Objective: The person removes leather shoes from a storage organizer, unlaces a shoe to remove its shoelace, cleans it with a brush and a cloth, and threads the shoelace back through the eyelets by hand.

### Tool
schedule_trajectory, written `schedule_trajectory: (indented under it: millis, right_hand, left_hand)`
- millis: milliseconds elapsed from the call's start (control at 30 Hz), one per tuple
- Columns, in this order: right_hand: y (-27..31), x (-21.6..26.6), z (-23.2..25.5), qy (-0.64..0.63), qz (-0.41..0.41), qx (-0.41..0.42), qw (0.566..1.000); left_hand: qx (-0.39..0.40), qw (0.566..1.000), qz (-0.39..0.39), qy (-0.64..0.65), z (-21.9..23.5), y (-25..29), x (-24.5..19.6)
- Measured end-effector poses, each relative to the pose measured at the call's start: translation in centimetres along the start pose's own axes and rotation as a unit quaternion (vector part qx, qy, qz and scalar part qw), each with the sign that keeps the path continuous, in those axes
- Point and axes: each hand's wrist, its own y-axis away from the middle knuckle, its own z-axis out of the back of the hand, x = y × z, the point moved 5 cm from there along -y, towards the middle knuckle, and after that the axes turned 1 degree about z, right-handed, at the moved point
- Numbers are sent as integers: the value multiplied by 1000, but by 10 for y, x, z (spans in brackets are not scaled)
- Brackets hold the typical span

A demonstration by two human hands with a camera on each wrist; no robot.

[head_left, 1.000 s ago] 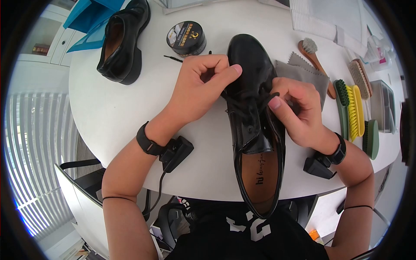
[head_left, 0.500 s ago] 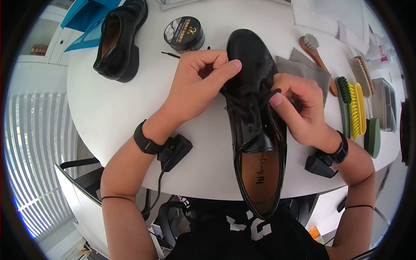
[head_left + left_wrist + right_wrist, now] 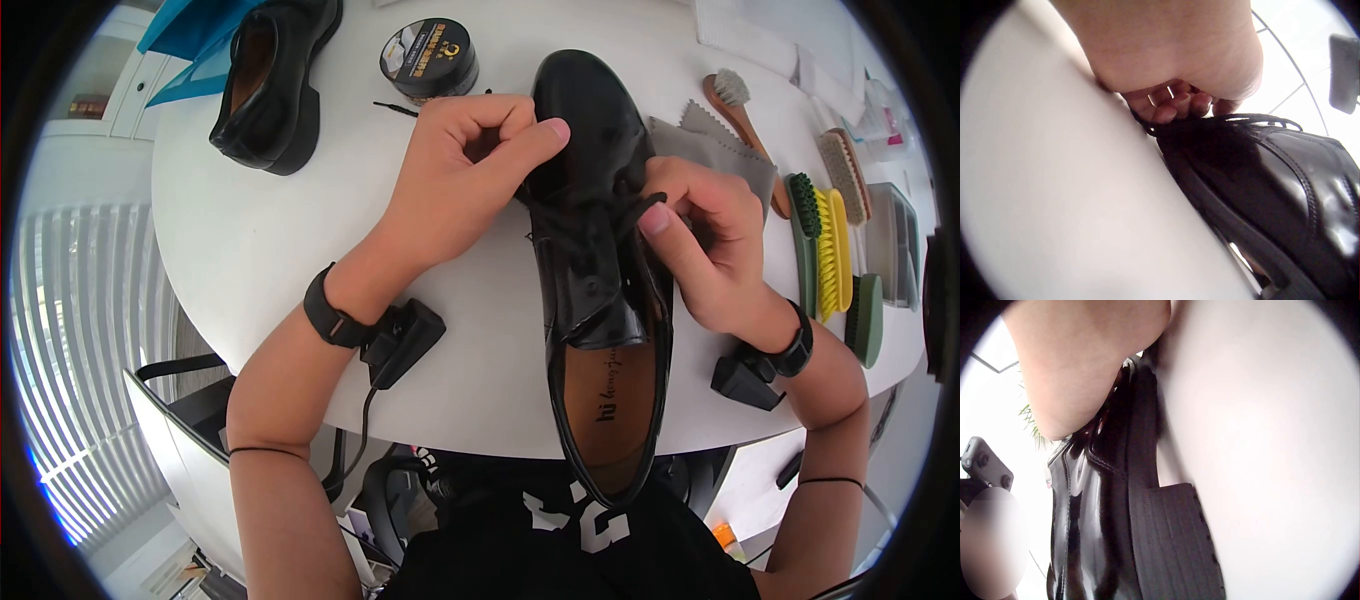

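A glossy black lace-up shoe [image 3: 590,110] lies toe away from the person, its brown insole [image 3: 600,420] showing at the near end. My left hand [image 3: 455,180] is at the shoe's left side, fingers curled round a black shoelace [image 3: 1241,117]; a loose lace tip pokes out beyond the knuckles. On the other side, my right hand [image 3: 715,240] pinches another stretch of lace between thumb and forefinger. Between the hands the laces cross over the shoe's tongue [image 3: 600,290]. In the right wrist view, the shoe's side and heel [image 3: 1175,544] show, while the fingertips are hidden.
A second black shoe [image 3: 265,90] stands at the far left beside a blue bag [image 3: 195,45]. A round black tin [image 3: 430,60] sits behind the left hand. Rightward lie a grey cloth [image 3: 720,145], a wooden-handled brush [image 3: 740,110] and several other brushes [image 3: 832,255].
Both hands keep their hold on the laces, with little shift against the shoe. In the head view the table things have slid slightly upward, and the held shoe slightly up and right.
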Motion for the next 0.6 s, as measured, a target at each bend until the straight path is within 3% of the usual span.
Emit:
schedule_trajectory:
  millis: [600]
  right_hand:
    - [-2, 1, 1, 10, 22, 3, 1000]
  left_hand:
    - [-9, 1000, -3, 6, -2, 0, 0]
